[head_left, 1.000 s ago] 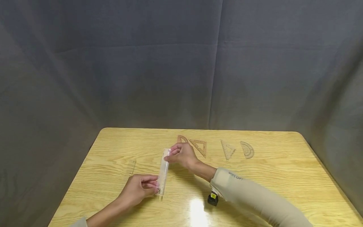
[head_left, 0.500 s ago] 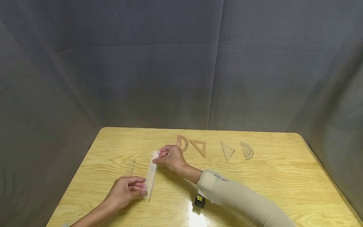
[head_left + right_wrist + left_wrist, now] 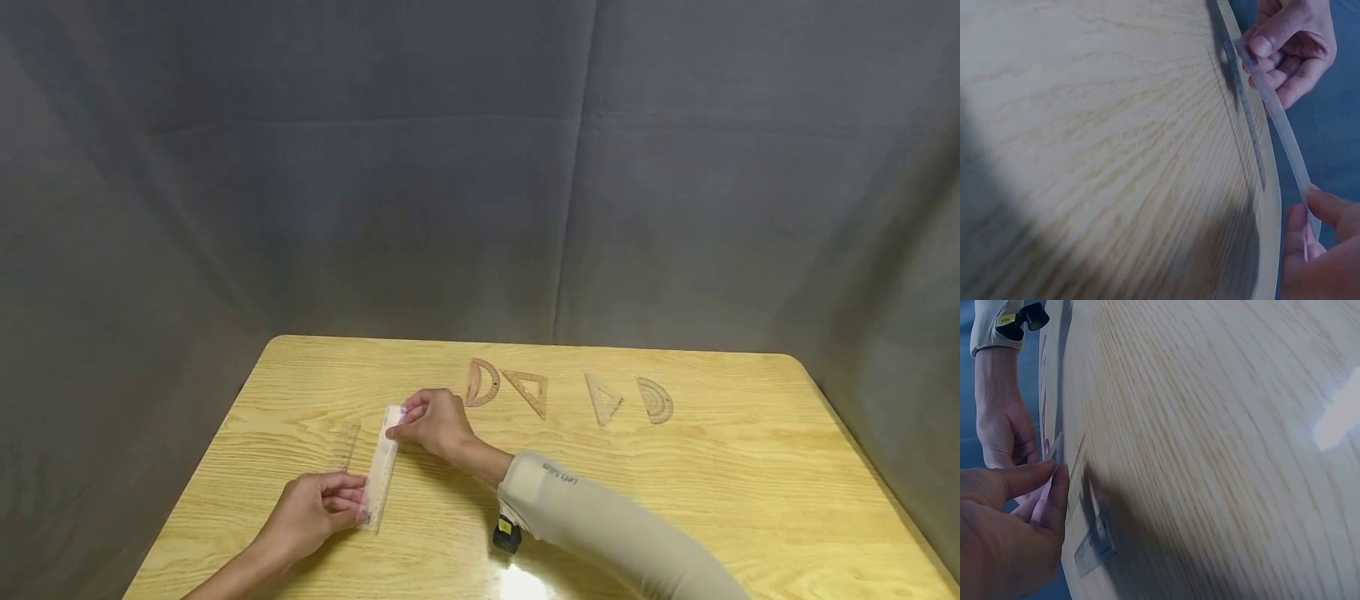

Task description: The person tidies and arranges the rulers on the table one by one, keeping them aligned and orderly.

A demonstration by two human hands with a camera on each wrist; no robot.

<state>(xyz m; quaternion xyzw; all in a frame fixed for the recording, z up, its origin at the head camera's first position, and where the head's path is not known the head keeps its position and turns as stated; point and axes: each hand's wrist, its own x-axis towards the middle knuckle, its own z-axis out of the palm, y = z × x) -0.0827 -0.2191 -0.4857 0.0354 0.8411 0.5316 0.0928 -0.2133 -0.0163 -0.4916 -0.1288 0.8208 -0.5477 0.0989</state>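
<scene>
Whitish ruler, yellow grained table

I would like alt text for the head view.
Left hand and right hand hold a translucent ruler near its ends over a wooden table; a clear ruler lies nearby. Behind: orange protractor, orange triangle, clear triangle, clear protractor.

My right sleeve, at the lower right of the head view, is long, smooth and beige, with small dark lettering near its cuff. Just below that cuff sits my small black wrist camera, marked with a yellow label. At the upper left of the left wrist view, the camera's dark rounded end juts out beside the label.
</scene>
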